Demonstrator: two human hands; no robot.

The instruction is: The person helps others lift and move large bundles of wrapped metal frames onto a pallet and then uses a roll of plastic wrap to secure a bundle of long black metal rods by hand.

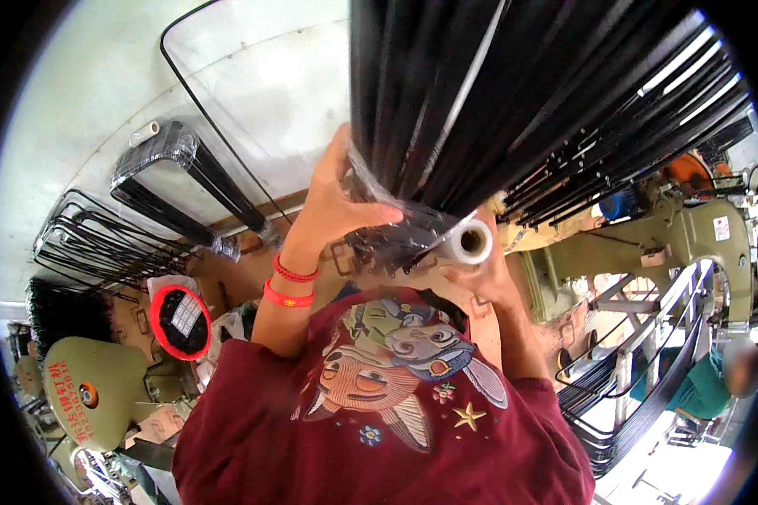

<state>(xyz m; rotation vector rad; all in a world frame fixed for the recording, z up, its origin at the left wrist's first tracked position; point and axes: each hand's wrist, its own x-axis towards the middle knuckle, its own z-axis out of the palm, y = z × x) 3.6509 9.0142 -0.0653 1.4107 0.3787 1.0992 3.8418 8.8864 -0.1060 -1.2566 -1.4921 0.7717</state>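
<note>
A thick bundle of long black rods [463, 93] stands in front of me, its lower end covered with clear plastic film. At the left side of that end is my left hand [333, 206], its thumb pressed over the film and its fingers passing behind the bundle, partly hidden. My right hand [495, 273] is closed round a roll of clear stretch film [455, 249], just below the bundle's right side. The roll's open core faces me, and film stretches from it across the rod ends.
Film-wrapped black frames [156, 160] lean on the white wall at left, beside several bent black frames [101, 236]. A green machine [93, 391] and a red-rimmed basket [181, 321] stand left. At right are another green machine [648, 240], racked rods [598, 412] and a person [703, 383].
</note>
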